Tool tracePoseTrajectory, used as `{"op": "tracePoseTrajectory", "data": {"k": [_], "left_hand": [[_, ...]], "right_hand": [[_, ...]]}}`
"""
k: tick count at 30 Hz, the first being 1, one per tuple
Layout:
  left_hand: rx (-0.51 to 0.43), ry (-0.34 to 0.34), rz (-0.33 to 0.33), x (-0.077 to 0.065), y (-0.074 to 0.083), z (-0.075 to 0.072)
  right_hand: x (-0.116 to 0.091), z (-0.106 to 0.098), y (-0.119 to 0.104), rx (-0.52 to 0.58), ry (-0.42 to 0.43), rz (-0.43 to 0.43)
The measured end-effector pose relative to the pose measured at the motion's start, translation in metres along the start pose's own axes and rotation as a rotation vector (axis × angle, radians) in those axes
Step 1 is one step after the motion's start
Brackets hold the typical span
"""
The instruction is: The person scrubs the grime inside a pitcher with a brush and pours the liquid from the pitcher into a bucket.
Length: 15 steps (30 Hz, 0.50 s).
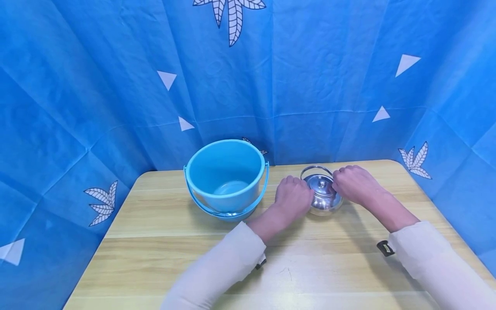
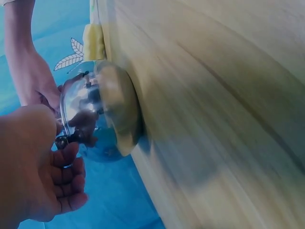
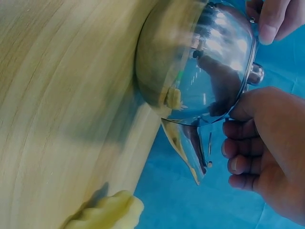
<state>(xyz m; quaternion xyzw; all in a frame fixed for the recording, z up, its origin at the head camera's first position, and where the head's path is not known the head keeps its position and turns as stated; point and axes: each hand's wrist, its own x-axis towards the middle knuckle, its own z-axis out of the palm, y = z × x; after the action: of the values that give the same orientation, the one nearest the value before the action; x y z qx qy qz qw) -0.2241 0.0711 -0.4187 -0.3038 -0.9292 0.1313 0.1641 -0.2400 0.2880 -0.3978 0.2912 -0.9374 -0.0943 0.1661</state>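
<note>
Head view: left hand [image 1: 294, 196] and right hand [image 1: 354, 184] pinch opposite sides of the metal teapot [image 1: 324, 204]; uneven pulling could dislodge its lid [image 1: 320, 188].

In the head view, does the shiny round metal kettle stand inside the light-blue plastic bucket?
No, the metal kettle stands on the pale wooden table, to the right of the blue bucket.

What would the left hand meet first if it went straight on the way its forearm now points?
Most likely the metal kettle: the left hand is already at its side. Whether the body or raised handle comes first is unclear, as depth is hard to judge.
</note>
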Motion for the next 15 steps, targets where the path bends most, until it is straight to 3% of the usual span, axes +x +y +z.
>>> {"op": "tracePoseTrajectory", "data": {"k": [8,15], "left_hand": [[0.096,0.030,-0.057,0.001,0.010,0.002],[0.131,-0.036,-0.056,-0.001,0.015,0.000]], "right_hand": [[0.001,-0.002,0.002,0.012,-0.008,-0.020],[0.003,0.000,0.004,-0.005,-0.014,-0.071]]}}
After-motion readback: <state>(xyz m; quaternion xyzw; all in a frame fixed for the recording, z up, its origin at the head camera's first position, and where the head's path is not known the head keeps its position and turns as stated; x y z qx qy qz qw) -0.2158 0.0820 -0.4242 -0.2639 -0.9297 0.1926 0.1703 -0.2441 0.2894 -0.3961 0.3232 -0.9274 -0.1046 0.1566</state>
